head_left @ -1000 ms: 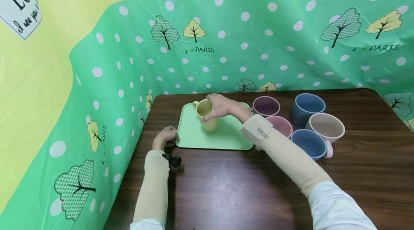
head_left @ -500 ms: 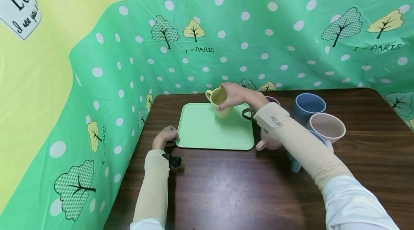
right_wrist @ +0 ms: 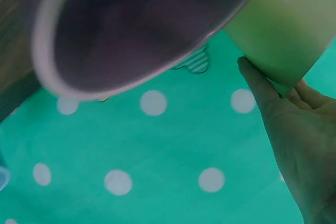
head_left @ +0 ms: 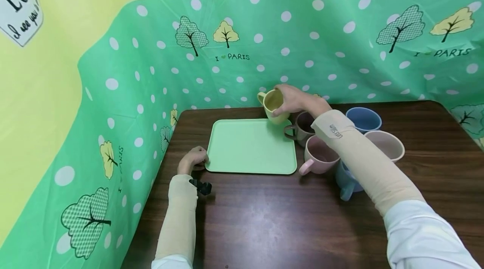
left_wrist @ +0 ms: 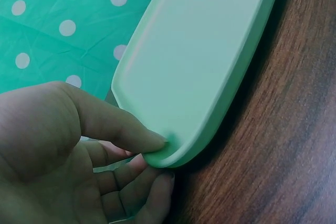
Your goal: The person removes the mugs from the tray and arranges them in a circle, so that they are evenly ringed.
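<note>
My right hand grips a pale yellow mug by its rim and side, lifted above the far right corner of the light green tray. In the right wrist view the yellow mug sits against my fingers, with a mauve mug close below the camera. My left hand pinches the tray's near left corner; the left wrist view shows the thumb on top of the tray and fingers underneath.
Several mugs crowd the table right of the tray: a mauve one, a pink one, a beige one and two blue ones. A green dotted cloth walls the dark wooden table behind and left.
My right hand lifted the yellow mug off the tray and carried it right and away, past the tray's far right corner. The left hand stayed on the tray corner.
</note>
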### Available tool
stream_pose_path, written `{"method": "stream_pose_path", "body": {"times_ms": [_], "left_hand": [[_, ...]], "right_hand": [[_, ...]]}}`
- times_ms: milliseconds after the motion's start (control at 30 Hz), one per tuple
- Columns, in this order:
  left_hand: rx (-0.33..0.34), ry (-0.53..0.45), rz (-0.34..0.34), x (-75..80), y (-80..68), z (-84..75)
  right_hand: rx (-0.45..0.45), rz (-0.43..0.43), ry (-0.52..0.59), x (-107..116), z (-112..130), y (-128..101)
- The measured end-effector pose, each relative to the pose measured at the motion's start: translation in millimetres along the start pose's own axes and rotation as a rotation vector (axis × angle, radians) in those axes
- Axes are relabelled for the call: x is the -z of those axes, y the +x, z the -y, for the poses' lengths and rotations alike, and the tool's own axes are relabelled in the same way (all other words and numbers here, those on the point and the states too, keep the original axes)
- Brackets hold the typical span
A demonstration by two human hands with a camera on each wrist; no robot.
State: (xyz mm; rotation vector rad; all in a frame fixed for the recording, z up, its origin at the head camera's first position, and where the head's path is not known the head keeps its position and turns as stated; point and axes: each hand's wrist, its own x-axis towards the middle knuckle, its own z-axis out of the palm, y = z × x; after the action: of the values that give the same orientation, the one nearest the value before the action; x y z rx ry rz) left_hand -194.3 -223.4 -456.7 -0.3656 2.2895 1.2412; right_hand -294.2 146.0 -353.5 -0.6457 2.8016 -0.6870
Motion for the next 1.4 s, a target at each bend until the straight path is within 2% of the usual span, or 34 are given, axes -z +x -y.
{"method": "stream_pose_path", "body": {"times_ms": [500,867,1133,1400], "left_hand": [[-0.005,-0.006,-0.004,0.3,7.6,3.0],[0.008,-0.008,-0.010,0.5,3.6,1.0],[0.005,0.002,-0.011,-0.3,3.2,0.1],[0.011,-0.007,-0.010,0.0,-1.0,-0.7]], "right_hand": [[-0.010,-0.102,-0.001,16,-43,-16],[-0.126,-0.157,0.009,28,-71,-29],[-0.210,-0.152,0.021,29,-91,-44],[-0.268,-0.093,0.016,34,-103,-60]]}}
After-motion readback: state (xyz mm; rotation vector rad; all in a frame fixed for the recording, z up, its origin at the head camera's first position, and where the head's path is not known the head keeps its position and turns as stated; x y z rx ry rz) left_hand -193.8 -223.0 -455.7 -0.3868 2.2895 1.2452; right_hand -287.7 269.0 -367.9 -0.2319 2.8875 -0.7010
